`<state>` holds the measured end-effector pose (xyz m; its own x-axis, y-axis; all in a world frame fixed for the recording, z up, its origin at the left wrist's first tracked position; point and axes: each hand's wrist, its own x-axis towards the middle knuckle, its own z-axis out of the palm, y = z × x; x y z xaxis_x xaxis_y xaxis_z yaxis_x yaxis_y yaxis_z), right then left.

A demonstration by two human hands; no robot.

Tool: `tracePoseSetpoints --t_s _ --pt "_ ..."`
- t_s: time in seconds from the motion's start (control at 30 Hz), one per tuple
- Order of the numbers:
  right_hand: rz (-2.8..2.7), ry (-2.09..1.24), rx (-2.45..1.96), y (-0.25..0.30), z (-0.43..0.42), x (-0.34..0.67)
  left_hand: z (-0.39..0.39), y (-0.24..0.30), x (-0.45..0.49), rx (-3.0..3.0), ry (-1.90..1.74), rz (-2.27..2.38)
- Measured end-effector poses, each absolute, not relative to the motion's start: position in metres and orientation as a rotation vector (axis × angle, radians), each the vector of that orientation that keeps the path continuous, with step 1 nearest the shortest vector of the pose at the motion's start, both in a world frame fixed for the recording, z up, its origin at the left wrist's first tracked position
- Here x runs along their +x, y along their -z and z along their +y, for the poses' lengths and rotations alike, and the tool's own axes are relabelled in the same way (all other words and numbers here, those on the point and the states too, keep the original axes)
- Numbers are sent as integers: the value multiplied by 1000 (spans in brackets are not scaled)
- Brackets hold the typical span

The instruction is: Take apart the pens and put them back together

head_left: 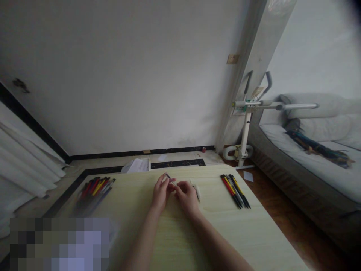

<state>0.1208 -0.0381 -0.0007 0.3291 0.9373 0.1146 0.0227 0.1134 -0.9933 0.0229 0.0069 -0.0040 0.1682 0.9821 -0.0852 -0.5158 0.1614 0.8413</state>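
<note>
Both hands meet over the middle of the table, fingers closed. My left hand (161,190) grips a slim pen piece (168,175) with a dark end and a paler part. With thumb and forefinger, my right hand (186,194) pinches a thin pale stick-like part (173,183) at the near end of that piece. Whether the two are joined I cannot tell. Just right of my right hand lies a thin dark pen-like piece (196,192) on the tabletop. Farther right, several pens (234,191) in red, yellow, grey and black lie side by side.
A blurred bundle of coloured pens (96,188) sits at the table's left, near a pixelated patch. Beyond the pale wooden table (175,241) stand a white box with papers (138,165), a white exercise machine (244,131) and a grey sofa (310,158).
</note>
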Motion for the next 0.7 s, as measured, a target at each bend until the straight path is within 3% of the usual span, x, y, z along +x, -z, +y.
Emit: tracePoseSetpoints --t_s 0.7 --pt "-1017 -922 -1243 3 -37 124 8 0 25 751 -1225 736"
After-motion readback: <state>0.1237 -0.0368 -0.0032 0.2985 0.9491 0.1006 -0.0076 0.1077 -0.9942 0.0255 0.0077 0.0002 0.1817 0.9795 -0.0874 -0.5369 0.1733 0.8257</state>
